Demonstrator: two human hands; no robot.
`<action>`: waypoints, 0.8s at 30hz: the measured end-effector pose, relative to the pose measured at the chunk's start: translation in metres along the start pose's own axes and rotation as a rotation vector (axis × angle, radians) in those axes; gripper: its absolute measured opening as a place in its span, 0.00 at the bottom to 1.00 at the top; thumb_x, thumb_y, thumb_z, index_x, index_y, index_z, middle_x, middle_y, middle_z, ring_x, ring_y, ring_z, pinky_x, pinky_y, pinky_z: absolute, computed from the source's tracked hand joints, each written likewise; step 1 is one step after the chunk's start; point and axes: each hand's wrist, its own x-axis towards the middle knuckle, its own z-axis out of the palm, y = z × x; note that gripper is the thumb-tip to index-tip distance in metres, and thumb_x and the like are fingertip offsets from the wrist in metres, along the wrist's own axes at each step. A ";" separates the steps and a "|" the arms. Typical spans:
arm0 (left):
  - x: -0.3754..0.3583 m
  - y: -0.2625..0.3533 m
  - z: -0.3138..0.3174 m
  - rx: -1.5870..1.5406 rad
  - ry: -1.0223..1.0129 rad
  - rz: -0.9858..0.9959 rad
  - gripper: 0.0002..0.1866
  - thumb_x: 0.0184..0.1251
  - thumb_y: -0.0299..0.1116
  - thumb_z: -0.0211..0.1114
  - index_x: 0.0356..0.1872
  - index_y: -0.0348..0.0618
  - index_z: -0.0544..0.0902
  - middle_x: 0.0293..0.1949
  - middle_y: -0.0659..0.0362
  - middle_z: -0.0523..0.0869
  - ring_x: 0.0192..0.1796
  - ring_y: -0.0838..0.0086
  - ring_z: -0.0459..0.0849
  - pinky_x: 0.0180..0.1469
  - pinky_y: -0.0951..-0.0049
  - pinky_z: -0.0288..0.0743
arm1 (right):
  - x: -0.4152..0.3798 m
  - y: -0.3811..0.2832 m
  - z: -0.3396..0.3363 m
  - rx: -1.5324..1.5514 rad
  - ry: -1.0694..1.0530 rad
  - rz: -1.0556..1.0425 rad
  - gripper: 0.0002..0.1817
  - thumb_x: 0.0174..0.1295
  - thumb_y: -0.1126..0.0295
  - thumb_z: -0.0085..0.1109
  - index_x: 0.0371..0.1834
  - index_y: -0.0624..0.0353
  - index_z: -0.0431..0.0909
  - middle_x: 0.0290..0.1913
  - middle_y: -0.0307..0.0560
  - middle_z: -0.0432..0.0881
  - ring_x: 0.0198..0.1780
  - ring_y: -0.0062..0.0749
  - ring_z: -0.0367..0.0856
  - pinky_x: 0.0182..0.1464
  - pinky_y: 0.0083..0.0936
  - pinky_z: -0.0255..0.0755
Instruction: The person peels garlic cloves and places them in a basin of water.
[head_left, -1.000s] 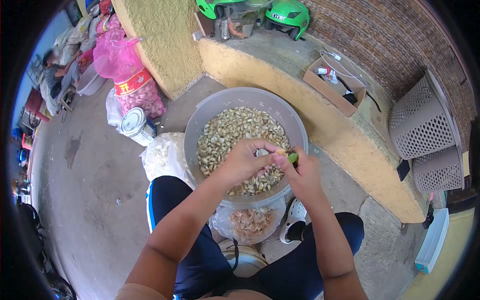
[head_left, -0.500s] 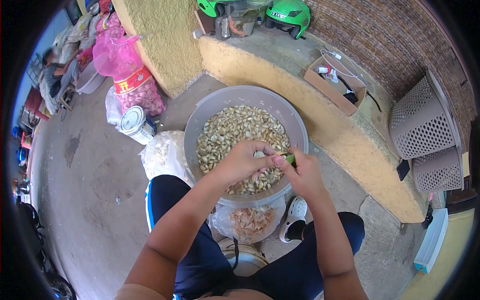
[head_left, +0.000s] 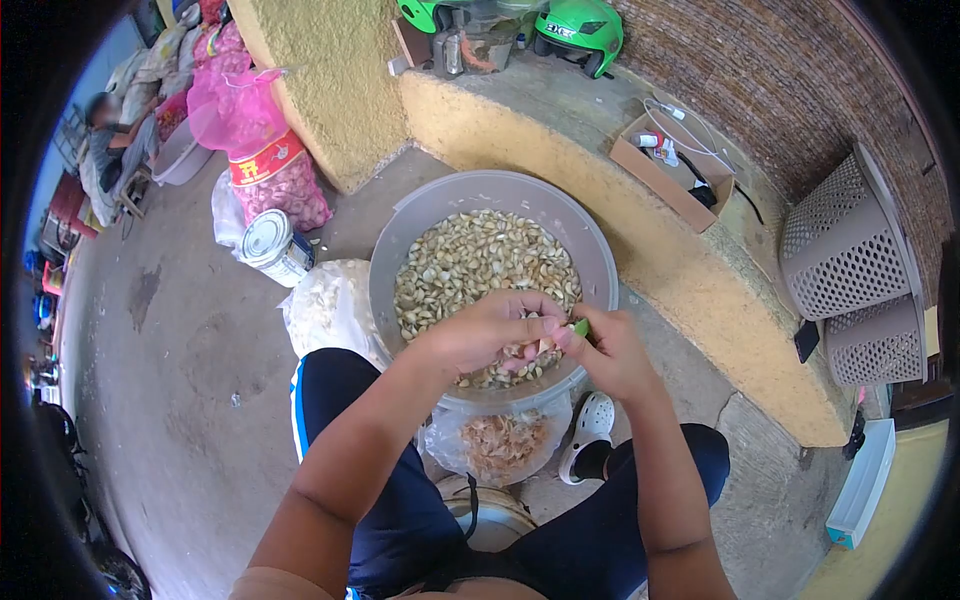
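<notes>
Over a large grey tub (head_left: 392, 225) of pale garlic cloves (head_left: 480, 255), both hands are close together. My left hand (head_left: 500, 328) is curled palm-up, with what looks like a small clove between thumb and fingers. My right hand (head_left: 608, 350) pinches a small green-handled tool (head_left: 581, 327) whose far end is hidden by the fingers. The two thumbs almost touch at the clove. Below the tub, a clear plastic bag (head_left: 440, 445) holds brownish peelings (head_left: 505, 445).
Left of the tub are a white plastic bag (head_left: 335, 310), a metal can (head_left: 277, 250) and a pink net sack (head_left: 285, 190). A ledge (head_left: 560, 130) bears helmets (head_left: 580, 35) and a cardboard box (head_left: 650, 182). Another person (head_left: 110, 145) sits far left.
My left hand has moved slightly down and its fingers have curled more beneath the clove. My right hand has shifted slightly, with the green tool turned in its grip.
</notes>
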 end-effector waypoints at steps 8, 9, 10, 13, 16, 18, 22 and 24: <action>0.009 -0.015 0.005 -0.116 0.103 0.098 0.09 0.59 0.34 0.59 0.36 0.41 0.73 0.25 0.65 0.72 0.24 0.84 0.69 0.20 0.85 0.60 | -0.002 0.009 0.005 -0.135 0.159 -0.038 0.18 0.56 0.57 0.53 0.26 0.65 0.69 0.15 0.55 0.71 0.21 0.48 0.74 0.23 0.35 0.64; 0.009 -0.015 0.008 -0.106 0.136 0.104 0.09 0.60 0.35 0.58 0.36 0.42 0.73 0.24 0.65 0.72 0.23 0.84 0.68 0.20 0.84 0.60 | -0.002 0.010 0.005 -0.154 0.170 -0.042 0.18 0.56 0.57 0.53 0.26 0.64 0.69 0.15 0.55 0.71 0.21 0.48 0.74 0.22 0.36 0.64; 0.009 -0.016 0.010 -0.095 0.168 0.110 0.09 0.61 0.35 0.57 0.36 0.42 0.73 0.23 0.65 0.71 0.23 0.84 0.67 0.21 0.83 0.60 | -0.002 0.012 0.005 -0.173 0.181 -0.045 0.18 0.55 0.57 0.53 0.25 0.64 0.69 0.15 0.55 0.71 0.20 0.48 0.74 0.22 0.36 0.64; 0.009 -0.019 0.010 -0.111 0.176 0.120 0.09 0.61 0.36 0.57 0.37 0.42 0.72 0.24 0.65 0.71 0.26 0.84 0.69 0.24 0.82 0.65 | -0.001 0.014 0.006 -0.244 0.218 -0.089 0.17 0.54 0.57 0.54 0.23 0.63 0.69 0.15 0.54 0.72 0.19 0.48 0.74 0.21 0.36 0.64; 0.009 -0.021 0.007 -0.125 0.167 0.116 0.08 0.60 0.34 0.58 0.38 0.43 0.73 0.27 0.66 0.73 0.28 0.85 0.71 0.26 0.81 0.71 | 0.000 0.013 0.006 -0.341 0.234 -0.131 0.17 0.53 0.57 0.55 0.20 0.61 0.68 0.13 0.52 0.72 0.18 0.46 0.74 0.20 0.35 0.64; 0.008 -0.020 0.007 -0.139 0.181 0.094 0.08 0.60 0.34 0.57 0.38 0.44 0.73 0.27 0.66 0.73 0.28 0.84 0.71 0.29 0.79 0.74 | 0.001 0.015 0.007 -0.404 0.242 -0.164 0.17 0.53 0.57 0.56 0.20 0.60 0.68 0.13 0.50 0.71 0.17 0.44 0.74 0.20 0.34 0.65; 0.006 -0.018 0.009 -0.139 0.222 0.063 0.08 0.61 0.33 0.55 0.39 0.44 0.73 0.28 0.65 0.72 0.28 0.84 0.71 0.33 0.75 0.77 | 0.002 0.015 0.008 -0.455 0.246 -0.201 0.17 0.52 0.57 0.56 0.18 0.58 0.68 0.12 0.49 0.71 0.16 0.43 0.73 0.19 0.33 0.65; 0.006 -0.019 0.009 -0.158 0.225 0.057 0.08 0.61 0.33 0.55 0.40 0.44 0.72 0.29 0.65 0.73 0.29 0.83 0.71 0.33 0.75 0.77 | 0.002 0.013 0.008 -0.475 0.235 -0.203 0.17 0.52 0.57 0.56 0.18 0.58 0.68 0.12 0.49 0.71 0.17 0.42 0.73 0.19 0.33 0.65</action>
